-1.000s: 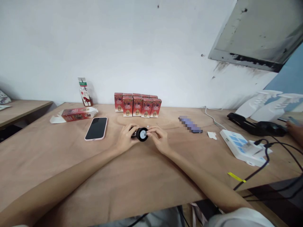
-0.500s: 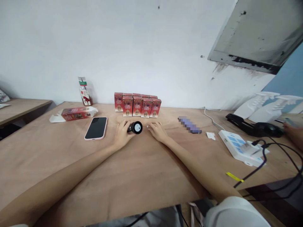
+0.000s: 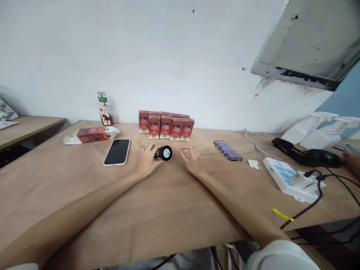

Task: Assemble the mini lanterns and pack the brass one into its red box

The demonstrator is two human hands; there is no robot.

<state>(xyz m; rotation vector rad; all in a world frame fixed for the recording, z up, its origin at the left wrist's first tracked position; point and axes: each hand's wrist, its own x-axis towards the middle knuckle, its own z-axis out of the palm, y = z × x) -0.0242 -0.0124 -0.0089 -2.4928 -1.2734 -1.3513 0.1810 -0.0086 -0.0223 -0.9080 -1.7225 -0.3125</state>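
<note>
My left hand [image 3: 147, 161] is closed around a small black cylinder [image 3: 164, 153] with a white round end face, held on its side just above the wooden table [image 3: 157, 210]. My right hand [image 3: 192, 159] rests on the table a short way to the right of the cylinder, apart from it. Its thumb and forefinger are pinched together on something too small to make out. Behind both hands stand several small red boxes [image 3: 165, 125] in rows near the wall.
A black phone [image 3: 117, 152] lies face up left of my left hand. An opened red box [image 3: 92, 134] lies on its side further left, a bottle [image 3: 104, 109] behind it. To the right are a blurred strip [image 3: 227, 150], a white power strip [image 3: 289, 178] with cables, and another person's hand [image 3: 351, 159].
My right hand has let go of the cylinder and moved off to the right. My left hand has kept the cylinder and shifted it slightly away from me.
</note>
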